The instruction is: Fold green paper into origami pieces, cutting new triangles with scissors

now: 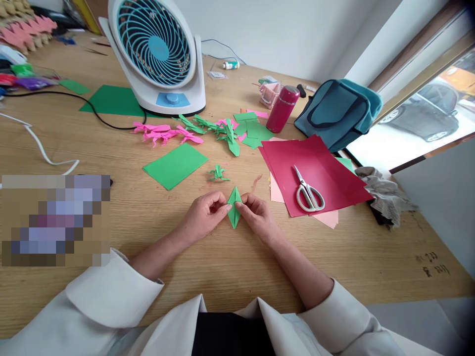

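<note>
Together, our left hand (205,213) and right hand (259,213) pinch a folded green paper (234,207) between thumbs and fingertips, one hand gripping each side edge. The paper is a narrow diamond, pointed at both ends, held low over the wooden table (237,269). We cannot tell whether it touches the wood. Just beyond the grip lies a small green origami figure (218,173). Beyond and left of the grip lies a flat green sheet (175,164). Right of the grip, white-handled scissors (308,194) rest on dark red sheets (326,165).
</note>
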The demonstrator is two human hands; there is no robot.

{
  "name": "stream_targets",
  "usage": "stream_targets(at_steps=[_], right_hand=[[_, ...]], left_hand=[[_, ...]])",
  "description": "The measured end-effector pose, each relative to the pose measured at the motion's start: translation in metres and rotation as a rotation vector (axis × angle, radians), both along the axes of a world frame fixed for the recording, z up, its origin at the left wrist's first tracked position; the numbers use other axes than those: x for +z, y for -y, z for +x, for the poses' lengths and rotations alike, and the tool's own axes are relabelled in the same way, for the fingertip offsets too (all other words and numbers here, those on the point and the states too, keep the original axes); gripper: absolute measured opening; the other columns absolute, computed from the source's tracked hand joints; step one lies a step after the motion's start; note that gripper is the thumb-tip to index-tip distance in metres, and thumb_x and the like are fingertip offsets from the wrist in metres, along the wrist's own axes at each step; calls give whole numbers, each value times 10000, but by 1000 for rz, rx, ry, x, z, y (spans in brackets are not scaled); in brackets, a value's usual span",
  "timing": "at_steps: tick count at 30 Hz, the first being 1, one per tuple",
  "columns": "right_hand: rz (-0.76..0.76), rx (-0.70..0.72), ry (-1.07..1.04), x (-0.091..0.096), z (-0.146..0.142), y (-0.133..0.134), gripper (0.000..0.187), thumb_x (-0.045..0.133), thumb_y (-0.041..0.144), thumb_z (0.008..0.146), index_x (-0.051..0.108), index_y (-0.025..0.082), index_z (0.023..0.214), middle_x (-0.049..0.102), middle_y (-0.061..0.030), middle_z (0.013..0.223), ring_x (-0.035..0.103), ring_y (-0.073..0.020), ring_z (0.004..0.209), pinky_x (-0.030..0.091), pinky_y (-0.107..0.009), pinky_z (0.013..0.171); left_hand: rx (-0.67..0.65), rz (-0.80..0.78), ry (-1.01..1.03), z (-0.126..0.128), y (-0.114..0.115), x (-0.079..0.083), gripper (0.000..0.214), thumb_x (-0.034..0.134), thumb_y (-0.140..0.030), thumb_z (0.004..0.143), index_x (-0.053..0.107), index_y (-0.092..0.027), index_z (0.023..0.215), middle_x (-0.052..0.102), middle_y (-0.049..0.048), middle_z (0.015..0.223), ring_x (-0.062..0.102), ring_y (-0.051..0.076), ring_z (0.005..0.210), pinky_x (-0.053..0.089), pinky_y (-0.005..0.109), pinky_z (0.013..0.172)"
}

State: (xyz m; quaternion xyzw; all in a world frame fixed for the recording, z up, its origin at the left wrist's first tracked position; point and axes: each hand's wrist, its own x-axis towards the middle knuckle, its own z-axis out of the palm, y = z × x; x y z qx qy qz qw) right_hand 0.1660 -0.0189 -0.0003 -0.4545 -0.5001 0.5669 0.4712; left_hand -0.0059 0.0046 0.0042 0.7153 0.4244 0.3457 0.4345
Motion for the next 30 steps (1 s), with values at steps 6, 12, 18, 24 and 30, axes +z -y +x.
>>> stream_targets(at_steps=[6,12,18,24,30], right_hand=[[13,14,-8,-3,2,-1,389,694,545,802,534,195,744,477,37,658,414,-109,603,344,-255,582],[59,103,25,-7,1,2,319,671,479,847,551,191,783,516,28,703,444,-114,639,366,-257,621],[79,90,80,-9,1,3,317,648,475,860,550,188,769,509,25,702,426,-112,625,368,-257,615],[63,66,113,-12,0,3,325,650,499,846,560,196,769,504,25,688,432,-117,620,375,-256,603],[43,26,127,-10,-3,6,315,705,490,808,567,207,809,537,19,697,480,-137,658,393,-259,601]], left_hand=[[4,-29,36,0,1,-1,210,558,-324,867,524,-179,718,496,-33,671,456,110,628,372,240,593],[22,-98,105,-1,-1,-3,192,588,-334,854,559,-172,756,532,-27,694,490,111,651,403,234,612],[2,-112,88,-1,-2,-7,199,605,-349,845,561,-174,763,527,-31,688,476,104,623,382,228,573],[7,-95,85,0,-2,-5,182,603,-335,837,553,-176,763,528,-32,696,478,107,629,385,232,584],[47,-53,24,1,3,-1,171,604,-319,835,535,-183,756,474,-49,655,426,101,599,352,234,566]])
